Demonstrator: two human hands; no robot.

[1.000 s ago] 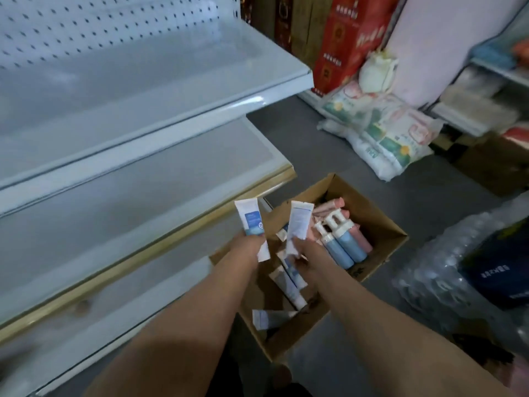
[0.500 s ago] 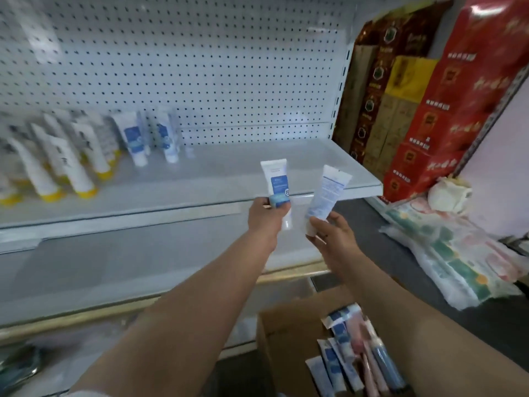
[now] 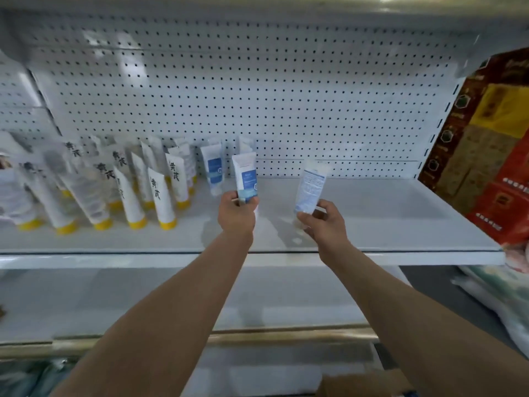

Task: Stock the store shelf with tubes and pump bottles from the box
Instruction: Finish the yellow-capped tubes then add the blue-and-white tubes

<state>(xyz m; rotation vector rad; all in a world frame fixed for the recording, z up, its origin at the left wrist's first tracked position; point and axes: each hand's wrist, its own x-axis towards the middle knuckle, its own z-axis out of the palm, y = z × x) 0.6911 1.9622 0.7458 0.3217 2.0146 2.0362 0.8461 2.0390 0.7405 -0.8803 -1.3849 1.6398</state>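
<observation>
My left hand (image 3: 237,214) grips a white tube with a blue label (image 3: 245,177), held upright over the white shelf (image 3: 386,222). My right hand (image 3: 322,223) holds a second white tube (image 3: 310,188), its printed back facing me, a little to the right. Behind the left-hand tube, two matching blue-label tubes (image 3: 213,167) lean against the pegboard. Only a corner of the cardboard box (image 3: 363,383) shows at the bottom edge.
Several white tubes with yellow caps (image 3: 160,196) crowd the shelf's left half. The right half of the shelf is bare. Red and brown cartons (image 3: 486,144) are stacked past the shelf's right end. A lower shelf (image 3: 143,305) with a gold front edge runs below.
My view lifted from the box to the upper shelf. Both hands carried their tubes up and forward, and now hold them over the shelf surface.
</observation>
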